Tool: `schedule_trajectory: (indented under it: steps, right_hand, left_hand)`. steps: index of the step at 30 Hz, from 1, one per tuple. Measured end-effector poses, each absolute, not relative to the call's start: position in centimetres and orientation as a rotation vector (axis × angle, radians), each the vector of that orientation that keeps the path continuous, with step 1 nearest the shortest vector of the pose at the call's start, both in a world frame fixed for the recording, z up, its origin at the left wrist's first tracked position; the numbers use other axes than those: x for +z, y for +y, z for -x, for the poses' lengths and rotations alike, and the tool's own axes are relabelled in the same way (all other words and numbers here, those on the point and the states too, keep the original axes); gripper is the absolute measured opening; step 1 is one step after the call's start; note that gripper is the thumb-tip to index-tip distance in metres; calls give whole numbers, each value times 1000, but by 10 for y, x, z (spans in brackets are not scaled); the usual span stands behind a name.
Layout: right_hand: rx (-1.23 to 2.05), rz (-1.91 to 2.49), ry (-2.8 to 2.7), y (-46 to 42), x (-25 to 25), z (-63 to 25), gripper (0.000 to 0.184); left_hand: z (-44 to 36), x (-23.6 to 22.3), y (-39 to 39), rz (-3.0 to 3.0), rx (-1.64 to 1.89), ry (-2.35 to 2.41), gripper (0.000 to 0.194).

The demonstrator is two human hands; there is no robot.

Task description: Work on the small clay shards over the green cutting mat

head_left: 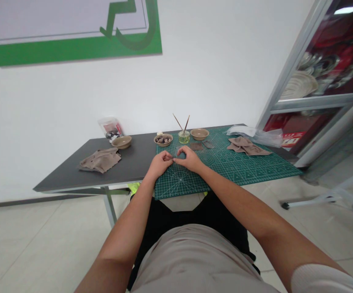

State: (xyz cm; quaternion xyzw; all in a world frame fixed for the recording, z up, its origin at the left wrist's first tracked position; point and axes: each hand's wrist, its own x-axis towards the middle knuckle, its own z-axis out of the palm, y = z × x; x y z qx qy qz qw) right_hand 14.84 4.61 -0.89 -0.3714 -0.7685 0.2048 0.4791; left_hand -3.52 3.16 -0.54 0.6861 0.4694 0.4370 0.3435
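Nearest, the left hand [161, 163] and right hand [189, 159] curl inward above a green cutting mat [234, 173], their fingertips meeting around what may be a small dark piece [174, 159]. The fingers hide its long axis, and I cannot tell whether either hand truly pinches it. Farther off, the left hand lies nearer a tan bowl of dark lumps [163, 140], the right nearer a glass jar [184, 138] holding two brushes [186, 124].

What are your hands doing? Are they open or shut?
Left hand: closed, pinched; cannot tell if holding anything.
Right hand: closed over the green gridded cutting mat; cannot tell if holding anything.
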Motion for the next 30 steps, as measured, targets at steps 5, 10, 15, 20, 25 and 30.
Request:
schedule_trajectory:
  steps: [5, 10, 15, 20, 25, 30]
  right_hand:
    - [767, 915, -1773, 53, -15, -149, 46]
    - [1049, 828, -1640, 54, -15, -151, 53]
    - [1205, 828, -1644, 48, -6, -153, 34]
    - [1437, 781, -1397, 47, -5, -152, 45]
    - [1436, 843, -1415, 45, 0, -149, 40]
    - [1542, 873, -1299, 38, 5, -138, 40]
  left_hand:
    - [35, -5, 31, -1799, 1137, 1206, 15]
    - [35, -4, 30, -1799, 1145, 1159, 16]
    - [35, -6, 31, -1796, 1168, 1165, 16]
    - [35, -7, 30, -1779, 1161, 1153, 20]
    - [34, -5, 27, -1842, 1134, 1211, 16]
    - [33, -1, 24, -1857, 1140, 1252, 11]
